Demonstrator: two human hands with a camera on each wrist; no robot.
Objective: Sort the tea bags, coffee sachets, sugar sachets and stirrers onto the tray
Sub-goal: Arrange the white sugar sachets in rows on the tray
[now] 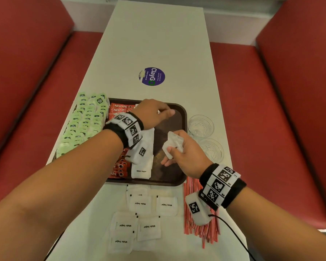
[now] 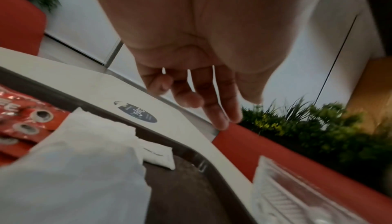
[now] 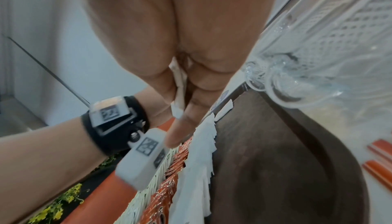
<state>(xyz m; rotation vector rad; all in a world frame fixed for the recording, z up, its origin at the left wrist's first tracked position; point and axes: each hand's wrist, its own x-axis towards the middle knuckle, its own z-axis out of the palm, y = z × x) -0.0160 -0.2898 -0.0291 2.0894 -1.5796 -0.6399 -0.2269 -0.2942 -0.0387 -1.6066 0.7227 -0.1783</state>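
Note:
A brown tray (image 1: 177, 125) lies mid-table with red coffee sachets (image 1: 120, 108) down its left side and a row of white sugar sachets (image 1: 141, 171) beside them. My left hand (image 1: 167, 112) hovers over the tray's far end; in the left wrist view its fingers (image 2: 212, 110) are nearly straight and hold nothing, above a lone sugar sachet (image 2: 158, 158). My right hand (image 1: 174, 153) grips a small bunch of sugar sachets (image 1: 172, 141) over the tray's bare right half, the bunch (image 3: 178, 93) pressed between thumb and fingers. Green tea bags (image 1: 85, 121) lie left of the tray.
Loose sugar sachets (image 1: 141, 204) lie on the table in front of the tray. Red-and-white stirrers (image 1: 205, 228) lie at the front right under my right wrist. Two glass cups (image 1: 200, 126) (image 1: 213, 149) stand right of the tray. Red benches flank the table.

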